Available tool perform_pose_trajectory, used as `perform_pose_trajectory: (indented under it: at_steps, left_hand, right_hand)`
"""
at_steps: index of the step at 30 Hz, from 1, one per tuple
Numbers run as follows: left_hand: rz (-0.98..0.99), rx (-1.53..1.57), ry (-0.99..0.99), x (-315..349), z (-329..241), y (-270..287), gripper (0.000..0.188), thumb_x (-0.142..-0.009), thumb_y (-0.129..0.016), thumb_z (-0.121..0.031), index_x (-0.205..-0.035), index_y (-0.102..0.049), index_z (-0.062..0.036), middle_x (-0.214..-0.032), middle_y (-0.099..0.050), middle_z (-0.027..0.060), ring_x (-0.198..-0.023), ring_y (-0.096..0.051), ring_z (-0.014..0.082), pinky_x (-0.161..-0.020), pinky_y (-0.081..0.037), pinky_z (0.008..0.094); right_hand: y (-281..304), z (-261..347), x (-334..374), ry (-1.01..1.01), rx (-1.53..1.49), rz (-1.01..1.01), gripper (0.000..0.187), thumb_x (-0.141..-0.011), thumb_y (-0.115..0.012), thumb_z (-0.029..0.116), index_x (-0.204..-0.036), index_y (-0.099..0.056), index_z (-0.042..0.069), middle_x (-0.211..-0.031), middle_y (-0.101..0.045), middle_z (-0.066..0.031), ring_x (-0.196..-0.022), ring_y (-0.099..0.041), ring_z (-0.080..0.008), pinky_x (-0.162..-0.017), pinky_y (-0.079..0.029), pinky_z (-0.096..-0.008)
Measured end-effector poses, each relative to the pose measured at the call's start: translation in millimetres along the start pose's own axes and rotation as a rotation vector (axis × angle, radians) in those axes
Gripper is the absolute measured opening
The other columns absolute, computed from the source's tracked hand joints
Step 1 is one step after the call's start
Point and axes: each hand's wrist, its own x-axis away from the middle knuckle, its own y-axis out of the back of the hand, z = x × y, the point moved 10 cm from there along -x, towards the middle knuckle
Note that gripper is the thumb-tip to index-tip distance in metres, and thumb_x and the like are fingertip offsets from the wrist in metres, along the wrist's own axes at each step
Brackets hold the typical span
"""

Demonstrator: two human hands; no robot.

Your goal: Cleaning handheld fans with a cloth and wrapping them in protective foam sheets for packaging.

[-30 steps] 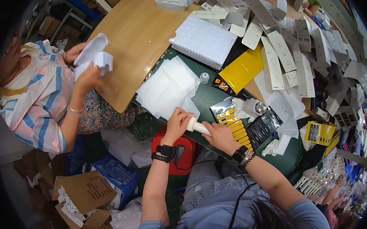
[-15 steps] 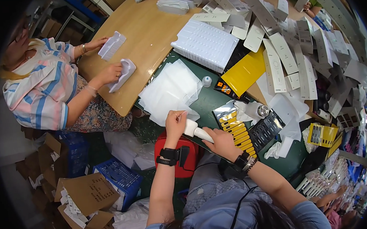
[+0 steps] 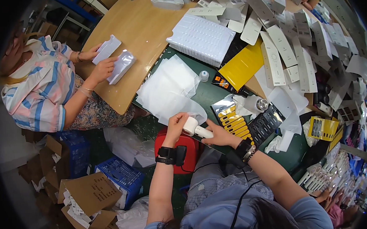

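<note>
Both my hands hold one small white handheld device (image 3: 194,127) with a round head and a short handle, just above the near edge of the green table mat (image 3: 207,94). My left hand (image 3: 176,125) grips the round head end. My right hand (image 3: 219,134) grips the handle end. A black watch sits on my left wrist and a dark band on my right. A pile of thin white plastic bags (image 3: 169,90) lies just beyond my hands. A tray of yellow and black packets (image 3: 234,119) lies to the right of my hands.
A person in a striped shirt (image 3: 39,94) sits at left, hands on two white packages (image 3: 115,60) on the wooden table (image 3: 140,33). White flat boxes (image 3: 279,37), a yellow sheet (image 3: 241,64) and a white ribbed tray (image 3: 200,38) lie beyond. A red case (image 3: 190,149) and blue crates (image 3: 120,177) lie below.
The person at left has lowered the white packages from chest height onto the wooden table. My hands have stayed on the white device with only a small shift.
</note>
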Motion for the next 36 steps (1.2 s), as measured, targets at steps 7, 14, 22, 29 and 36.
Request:
perform_pose_trajectory:
  at_steps: [7, 14, 22, 29, 36]
  left_hand:
    - [0.026, 0.007, 0.022, 5.7, -1.1, 6.7, 0.023, -0.092, -0.054, -0.018, -0.094, -0.064, 0.002, -0.082, -0.063, 0.0002, -0.074, -0.055, 0.0057, -0.066, -0.044, 0.0211]
    - [-0.129, -0.49, -0.479, 33.1, -49.8, -6.3, 0.014, -0.087, -0.056, -0.008, -0.095, -0.067, -0.0042, -0.093, -0.064, 0.0065, -0.081, -0.059, 0.018, -0.07, -0.047, 0.026]
    - [-0.127, -1.024, -0.811, 89.0, -92.6, -81.1, 0.024, -0.074, -0.062, 0.001, -0.097, -0.067, -0.0054, -0.087, -0.059, 0.0103, -0.079, -0.056, 0.0285, -0.067, -0.047, 0.0353]
    - [-0.299, -0.837, -0.668, 100.7, -70.5, -85.4, 0.011, -0.078, -0.059, 0.002, -0.088, -0.061, -0.0011, -0.077, -0.057, 0.0113, -0.072, -0.056, 0.026, -0.063, -0.046, 0.0337]
    - [-0.233, -0.776, -0.628, 127.3, -98.0, -140.4, 0.004, -0.081, -0.057, 0.0, -0.085, -0.055, -0.0004, -0.074, -0.057, 0.0124, -0.067, -0.058, 0.0242, -0.062, -0.046, 0.0323]
  right_hand:
    - [-40.8, 6.6, 12.2, -0.321, -0.601, 0.347, 0.083, -0.082, -0.063, 0.007, -0.145, -0.01, 0.016, -0.088, -0.053, -0.0037, -0.069, -0.054, -0.0112, -0.059, -0.046, -0.0242]
    - [-35.3, 1.3, 20.2, -0.474, -0.789, 0.217, 0.077, -0.082, -0.063, 0.007, -0.143, -0.016, 0.015, -0.085, -0.052, -0.0033, -0.064, -0.053, -0.0101, -0.055, -0.045, -0.0232]
    - [-18.2, 4.9, 25.1, -0.509, -1.056, 0.139, 0.049, -0.084, -0.061, 0.01, -0.125, -0.036, 0.009, -0.089, -0.057, -0.0079, -0.062, -0.055, -0.0125, -0.052, -0.047, -0.0259]
    - [-13.7, 20.0, 43.3, -0.429, -1.601, 0.198, 0.037, -0.085, -0.058, 0.013, -0.117, -0.041, 0.006, -0.084, -0.059, -0.0079, -0.062, -0.056, -0.0136, -0.054, -0.047, -0.0251]
    - [15.1, -2.8, 70.6, -0.403, -0.805, 0.15, 0.059, -0.079, -0.064, 0.018, -0.125, -0.03, 0.003, -0.078, -0.06, -0.0141, -0.063, -0.061, -0.0237, -0.058, -0.05, -0.0324]
